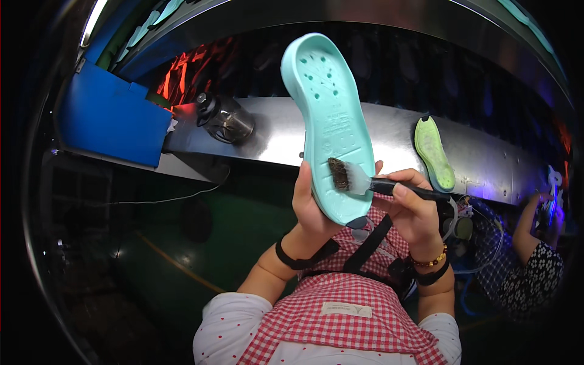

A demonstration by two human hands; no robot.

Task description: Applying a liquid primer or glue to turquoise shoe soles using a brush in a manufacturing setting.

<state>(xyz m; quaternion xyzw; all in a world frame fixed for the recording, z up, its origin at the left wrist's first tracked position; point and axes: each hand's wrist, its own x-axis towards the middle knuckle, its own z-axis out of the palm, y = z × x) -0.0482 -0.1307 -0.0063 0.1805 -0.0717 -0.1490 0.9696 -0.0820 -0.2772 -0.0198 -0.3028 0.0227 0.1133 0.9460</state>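
Note:
A mint-green shoe sole (336,115) is held up in front of me, its hollow inner side facing me and its dark-tipped end lowest. My left hand (309,204) grips it by the lower left edge, thumb along the rim and the other fingers hidden behind. In my right hand (417,210) is a brush (359,178) with a black handle and a clear ferrule. Its dark bristles touch the inside of the sole near the lower end.
A metal ledge (277,131) runs across ahead of me. On it stand a dark clear bottle (225,118) at left and a yellow-green shoe sole (434,152) at right. A blue box-like housing (115,115) is at far left. Another person's arm (526,222) shows at far right.

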